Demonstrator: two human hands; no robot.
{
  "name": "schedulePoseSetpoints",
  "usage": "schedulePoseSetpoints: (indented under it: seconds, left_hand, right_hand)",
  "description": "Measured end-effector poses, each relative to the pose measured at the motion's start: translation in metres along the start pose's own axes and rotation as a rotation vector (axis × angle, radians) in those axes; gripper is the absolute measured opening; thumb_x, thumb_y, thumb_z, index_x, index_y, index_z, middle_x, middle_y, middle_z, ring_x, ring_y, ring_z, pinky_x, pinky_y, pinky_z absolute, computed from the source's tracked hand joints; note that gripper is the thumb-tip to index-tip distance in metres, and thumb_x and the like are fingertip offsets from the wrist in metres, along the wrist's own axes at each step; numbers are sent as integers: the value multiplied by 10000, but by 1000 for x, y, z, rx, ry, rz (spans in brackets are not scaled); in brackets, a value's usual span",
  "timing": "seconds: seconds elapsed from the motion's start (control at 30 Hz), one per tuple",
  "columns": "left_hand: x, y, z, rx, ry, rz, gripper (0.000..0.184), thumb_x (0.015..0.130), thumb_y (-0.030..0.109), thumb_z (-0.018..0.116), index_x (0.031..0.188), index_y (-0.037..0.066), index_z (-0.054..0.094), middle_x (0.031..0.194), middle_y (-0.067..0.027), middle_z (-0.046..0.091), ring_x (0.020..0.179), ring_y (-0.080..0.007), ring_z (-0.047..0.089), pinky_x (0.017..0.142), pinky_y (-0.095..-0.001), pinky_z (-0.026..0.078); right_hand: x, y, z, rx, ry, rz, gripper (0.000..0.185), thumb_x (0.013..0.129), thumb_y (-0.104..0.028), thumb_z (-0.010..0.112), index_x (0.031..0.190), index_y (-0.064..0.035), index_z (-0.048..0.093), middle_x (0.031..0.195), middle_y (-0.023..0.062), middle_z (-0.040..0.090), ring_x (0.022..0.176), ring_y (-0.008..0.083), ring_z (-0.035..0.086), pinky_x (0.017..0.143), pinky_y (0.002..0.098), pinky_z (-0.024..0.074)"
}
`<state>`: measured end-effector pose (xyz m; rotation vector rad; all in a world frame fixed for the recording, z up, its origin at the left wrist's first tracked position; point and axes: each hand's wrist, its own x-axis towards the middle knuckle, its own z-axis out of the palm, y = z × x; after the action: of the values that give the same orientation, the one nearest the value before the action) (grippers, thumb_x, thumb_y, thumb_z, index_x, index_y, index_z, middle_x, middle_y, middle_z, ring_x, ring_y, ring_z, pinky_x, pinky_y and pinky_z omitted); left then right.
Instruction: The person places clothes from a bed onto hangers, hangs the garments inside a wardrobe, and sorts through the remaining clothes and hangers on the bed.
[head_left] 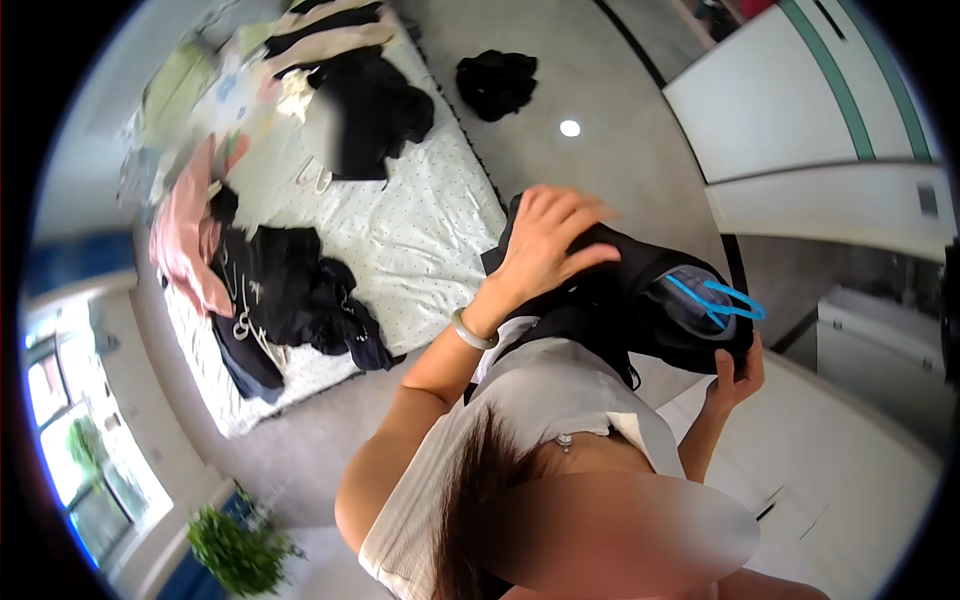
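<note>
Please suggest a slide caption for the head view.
Left hand and right hand on a black garment near a bed with clothes.

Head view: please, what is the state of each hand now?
Left hand: open, fingers spread over the black garment; contact cannot be told.
Right hand: closed, holding the same garment by its edge.

Pers. here has a pale grey-white top (560,385) on, sleeveless at the L shoulder (358,495), w/ fine ribbing & a cream-ish edge down that side. Neckline (625,425) is low, w/ a lighter trim. Small silvery pendant (564,441) at the chest, prob. metal, detail too small to tell. Long dk. brown hair (468,510) hangs loose over the front, approx. straight. Smooth, rounded, pale bangle (474,336) btwn. forearm & L hand (540,245). R hand (740,375) bare.
</note>
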<state>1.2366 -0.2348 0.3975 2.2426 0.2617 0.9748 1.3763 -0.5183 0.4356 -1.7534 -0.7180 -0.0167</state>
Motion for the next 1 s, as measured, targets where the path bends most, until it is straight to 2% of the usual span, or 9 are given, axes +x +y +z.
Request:
schedulePoseSetpoints:
  seconds: [0.07, 0.23, 0.4, 0.63, 0.7, 0.77, 0.9, 0.97, 1.0]
  left_hand:
    - [12, -20, 3, 92, 111, -176, 448, 770, 255, 751, 1168, 93, 621, 1205, -93, 563, 1107, -316, 484, 976, -406, 382]
    - [0, -109, 18, -127, 455, -698, 285, 897, 103, 610, 1179, 60, 599, 1142, -109, 568, 1030, -251, 545, 897, -340, 447]
    - [-21, -241, 25, -45, 645, -986, 304, 990, 238, 504, 1211, 65, 621, 1158, -86, 609, 966, -185, 567, 851, -305, 458]
    - [13, -498, -1, -285, 765, -1163, 522, 981, 312, 550, 1357, -40, 468, 1199, -118, 612, 1055, -186, 604, 863, -307, 509]
    - [21, -588, -17, -689, 1008, -1225, 439, 968, 245, 582, 1290, -42, 503, 1154, -114, 597, 1041, -209, 606, 887, -330, 521]
    - [16, -672, -30, -845, 1310, -1198, 397, 937, 215, 635, 1239, -21, 534, 1060, -73, 602, 902, -174, 598, 785, -302, 535]
    - [-1, -791, -57, -895, 1610, -1440, 372, 911, 181, 667, 1172, -40, 520, 1033, -127, 569, 898, -225, 559, 853, -366, 533]
    - [-8, -830, -57, -785, 1708, -1607, 447, 846, 332, 738, 1145, 56, 552, 992, -109, 526, 867, -206, 495, 827, -426, 504]
    - [-5, -840, -63, -790, 1709, -1680, 495, 841, 379, 732, 1144, 26, 564, 1018, -103, 558, 858, -216, 517, 819, -388, 485]
  right_hand:
    - [49, 17, 15, 45, -58, 54, 282, 696, -91, 739, 843, 40, 537, 802, 26, 458, 734, 136, 415, 669, 233, 339]
    - [150, 60, 74, 80, -410, -58, 275, 688, -78, 738, 784, 28, 503, 770, 37, 420, 706, 144, 390, 638, 239, 318]
    - [217, 102, 139, 112, -518, 40, 325, 703, -103, 751, 760, 8, 450, 752, 22, 360, 697, 132, 341, 620, 242, 286]
    - [305, 160, 244, 73, -556, 57, 409, 656, -184, 793, 767, -14, 438, 723, 14, 339, 675, 128, 312, 585, 253, 270]
    - [333, 163, 277, 6, -668, 99, 427, 651, -226, 797, 734, -21, 432, 695, 18, 330, 654, 132, 313, 568, 269, 253]
    - [359, 160, 312, -51, -775, 102, 464, 610, -228, 791, 690, -36, 377, 678, 26, 302, 611, 162, 290, 539, 303, 222]
    - [397, 148, 379, -25, -864, 117, 399, 575, -152, 771, 715, -10, 425, 672, 43, 361, 607, 177, 346, 550, 301, 270]
    - [409, 159, 393, -38, -857, 113, 399, 516, -84, 765, 775, 19, 480, 698, 69, 424, 636, 194, 398, 593, 298, 327]
    - [415, 162, 402, -20, -862, 127, 393, 514, -79, 759, 771, 18, 478, 697, 69, 422, 634, 193, 396, 592, 297, 324]
